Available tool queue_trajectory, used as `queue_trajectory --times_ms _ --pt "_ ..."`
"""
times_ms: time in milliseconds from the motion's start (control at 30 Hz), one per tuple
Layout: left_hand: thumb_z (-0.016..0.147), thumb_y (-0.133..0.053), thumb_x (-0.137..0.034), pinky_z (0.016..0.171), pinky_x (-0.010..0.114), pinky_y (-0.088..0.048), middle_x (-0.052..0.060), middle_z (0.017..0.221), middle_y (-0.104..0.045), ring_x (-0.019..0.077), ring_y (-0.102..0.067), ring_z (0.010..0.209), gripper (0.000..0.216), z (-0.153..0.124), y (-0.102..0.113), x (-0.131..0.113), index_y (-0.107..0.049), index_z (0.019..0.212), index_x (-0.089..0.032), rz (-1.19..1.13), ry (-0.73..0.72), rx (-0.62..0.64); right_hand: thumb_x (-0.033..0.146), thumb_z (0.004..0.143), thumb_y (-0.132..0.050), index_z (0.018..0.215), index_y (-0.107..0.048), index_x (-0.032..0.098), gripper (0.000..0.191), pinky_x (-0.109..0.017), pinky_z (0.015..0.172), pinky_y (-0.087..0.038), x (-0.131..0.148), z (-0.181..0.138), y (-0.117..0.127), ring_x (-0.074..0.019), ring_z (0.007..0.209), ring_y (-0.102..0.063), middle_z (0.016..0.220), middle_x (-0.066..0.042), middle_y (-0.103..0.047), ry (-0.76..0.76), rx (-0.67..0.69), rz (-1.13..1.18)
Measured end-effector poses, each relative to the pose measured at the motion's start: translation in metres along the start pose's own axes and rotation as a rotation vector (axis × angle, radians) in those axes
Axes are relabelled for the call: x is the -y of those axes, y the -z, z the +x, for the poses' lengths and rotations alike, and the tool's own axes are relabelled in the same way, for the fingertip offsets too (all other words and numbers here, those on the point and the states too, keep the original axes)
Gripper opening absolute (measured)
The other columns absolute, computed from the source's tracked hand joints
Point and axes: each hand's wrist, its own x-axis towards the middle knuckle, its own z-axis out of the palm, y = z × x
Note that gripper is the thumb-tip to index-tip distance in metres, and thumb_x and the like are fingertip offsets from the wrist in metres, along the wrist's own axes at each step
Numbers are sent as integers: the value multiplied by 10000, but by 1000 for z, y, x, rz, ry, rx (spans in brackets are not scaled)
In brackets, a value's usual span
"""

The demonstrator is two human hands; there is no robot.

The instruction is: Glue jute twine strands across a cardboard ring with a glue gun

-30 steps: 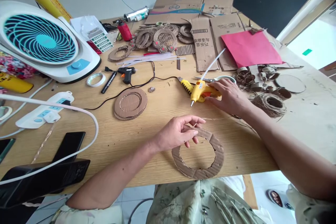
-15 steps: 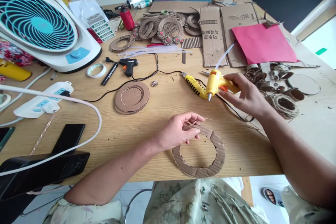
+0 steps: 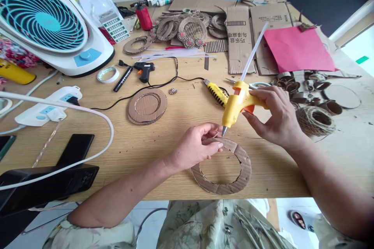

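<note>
My left hand (image 3: 195, 146) is closed on the upper left rim of a flat cardboard ring (image 3: 244, 165), which lies near the table's front edge. A thin strand, perhaps twine, shows at its fingers. My right hand (image 3: 277, 114) grips a yellow hot glue gun (image 3: 235, 105) by its handle, with a clear glue stick (image 3: 254, 51) poking out of its back. The metal nozzle points down, at the ring's top rim beside my left fingertips; whether it touches the cardboard I cannot tell. Behind the glue gun lies a yellow utility knife (image 3: 216, 93).
Left of the ring lie a layered cardboard disc (image 3: 162, 105), a black glue gun (image 3: 144, 71), a marker (image 3: 122, 79) and a tape roll (image 3: 108, 74). A twine ball (image 3: 315, 120) sits at right. The fan (image 3: 87, 52) and power strip (image 3: 35, 113) stand left; pink paper (image 3: 300, 48) lies behind.
My right hand has brought the yellow glue gun down and left, its nozzle now at the ring's top rim. My left hand and the ring have stayed nearly still.
</note>
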Motion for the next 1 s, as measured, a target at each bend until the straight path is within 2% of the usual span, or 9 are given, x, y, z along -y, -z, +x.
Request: queue_trajectory --times_ms 233,467,667,1000 --pt "776 -659 -124 452 110 -440 69 1071 -641 136 -729 762 342 -1 0 -3 -635 1117 -145 -33 -44 2 292 812 -694 1290 -489 252 522 -438 812 -425 3 1 2 -304 999 -623 1122 -120 -656 60 -44 -41" --pt "779 -656 -120 448 121 -432 42 1003 -614 136 -724 745 359 -2 -1 -5 -614 1135 -146 -70 -21 9 284 818 -692 1286 -486 261 512 -439 804 -425 4 1 3 -305 998 -624 1125 -118 -659 62 -54 -67" --pt "788 -653 -109 519 133 -460 34 1000 -599 124 -725 752 313 -2 0 -4 -612 1096 -141 -70 -38 5 276 818 -702 1282 -493 254 509 -442 825 -435 3 1 4 -300 1007 -627 1117 -120 -659 68 -66 -67" --pt "792 -647 -100 534 138 -458 17 977 -579 112 -724 727 371 -2 0 -4 -604 1159 -141 -27 -62 8 263 792 -746 1265 -524 226 524 -439 799 -437 0 2 2 -293 975 -639 1098 -120 -668 107 -112 -61"
